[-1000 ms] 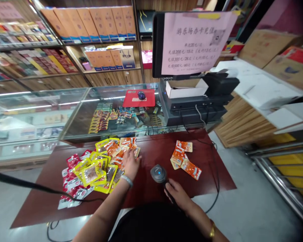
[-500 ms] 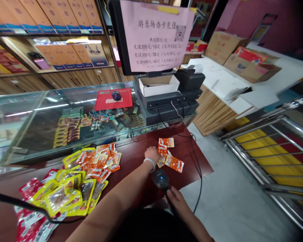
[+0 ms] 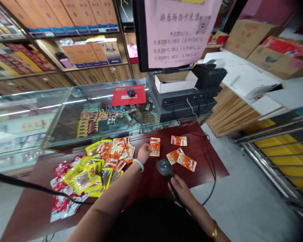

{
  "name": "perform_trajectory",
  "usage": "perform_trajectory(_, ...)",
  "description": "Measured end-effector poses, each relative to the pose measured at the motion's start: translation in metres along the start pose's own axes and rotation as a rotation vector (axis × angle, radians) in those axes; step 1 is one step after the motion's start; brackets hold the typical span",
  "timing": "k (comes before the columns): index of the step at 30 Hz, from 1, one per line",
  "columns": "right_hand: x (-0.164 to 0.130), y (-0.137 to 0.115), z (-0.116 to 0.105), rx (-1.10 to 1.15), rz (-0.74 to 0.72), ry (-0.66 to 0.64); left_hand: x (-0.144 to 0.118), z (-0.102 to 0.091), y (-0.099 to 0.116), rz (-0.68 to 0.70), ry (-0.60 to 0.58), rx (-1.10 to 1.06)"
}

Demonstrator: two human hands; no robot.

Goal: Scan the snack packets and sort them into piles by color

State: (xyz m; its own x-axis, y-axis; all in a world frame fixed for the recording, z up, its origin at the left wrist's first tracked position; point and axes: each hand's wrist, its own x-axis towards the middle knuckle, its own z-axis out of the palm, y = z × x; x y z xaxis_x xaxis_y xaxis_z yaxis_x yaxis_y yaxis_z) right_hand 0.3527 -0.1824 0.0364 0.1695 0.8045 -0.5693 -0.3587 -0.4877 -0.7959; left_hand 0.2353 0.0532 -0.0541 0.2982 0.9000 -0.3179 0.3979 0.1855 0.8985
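Note:
Between its fingers my left hand [image 3: 143,154] pinches an orange snack packet [image 3: 155,146] by its left edge, just above the brown tabletop. My right hand [image 3: 181,189] is wrapped around the handle of a black barcode scanner [image 3: 164,167], whose head shows a small blue light. To the right lie three more orange packets, one of them a single packet [image 3: 178,140] apart from an overlapping pair [image 3: 187,162]. Left of my left arm sits a heap of orange packets [image 3: 118,151], yellow-edged packets [image 3: 87,178] and red-and-white packets [image 3: 63,201].
Behind the brown table [image 3: 131,191] stands a glass display counter [image 3: 65,124] with a red mouse pad [image 3: 117,98]. A monitor backed with a pink sign [image 3: 179,37] stands over a cash drawer [image 3: 187,109]. A black cable [image 3: 213,174] crosses the table's right side. Metal railings [image 3: 270,161] stand at right.
My left hand has drawn one orange packet leftward, away from the small right-hand group, whose packets now lie farther apart. The camera view has shifted left. The scanner stays in my right hand.

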Motion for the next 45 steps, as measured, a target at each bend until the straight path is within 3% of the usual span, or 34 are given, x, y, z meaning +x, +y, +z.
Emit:
perform_trajectory(7, 0.019, -0.016, 0.03, -0.112, -0.085, -0.204, -0.023, -0.061, 0.0, -0.001, 0.163, 0.02)
perform_trajectory(11, 0.023, -0.014, 0.038, -0.151, -0.057, -0.24, -0.034, -0.087, -0.012, -0.088, 0.244, -0.117)
perform_trajectory(15, 0.022, -0.013, 0.038, -0.156, -0.021, -0.239, -0.048, -0.132, -0.026, -0.172, 0.391, -0.103)
perform_trajectory(17, 0.021, -0.014, 0.036, -0.159, -0.017, -0.227, -0.057, -0.157, -0.025, -0.193, 0.518, 0.005)
perform_trajectory(20, 0.019, -0.015, 0.029, -0.155, -0.014, -0.179, -0.062, -0.174, -0.012, -0.126, 0.8, 0.459)
perform_trajectory(21, 0.018, -0.015, 0.027, -0.154, -0.015, -0.157, -0.061, -0.17, -0.006, -0.088, 0.816, 0.573)
perform_trajectory(23, 0.015, -0.015, 0.021, -0.152, -0.025, -0.115, -0.055, -0.146, 0.006, 0.014, 0.697, 0.695)
perform_trajectory(28, 0.004, -0.009, 0.004, -0.139, -0.047, -0.046, -0.034, -0.035, 0.026, 0.259, 0.058, 0.654)
perform_trajectory(31, -0.003, 0.001, -0.006, -0.119, -0.06, 0.004, -0.024, 0.024, 0.034, 0.334, -0.22, 0.614)
perform_trajectory(33, -0.007, 0.009, -0.012, -0.103, -0.06, 0.035, -0.019, 0.053, 0.041, 0.338, -0.344, 0.64)
perform_trajectory(36, -0.012, 0.022, -0.018, -0.071, -0.043, 0.092, -0.015, 0.081, 0.052, 0.317, -0.407, 0.737)
perform_trajectory(39, -0.017, 0.029, -0.021, -0.028, -0.034, 0.146, -0.017, 0.099, 0.059, 0.309, -0.364, 0.864)
perform_trajectory(45, -0.022, 0.03, -0.025, 0.011, -0.022, 0.167, -0.021, 0.108, 0.055, 0.403, -0.397, 0.987)
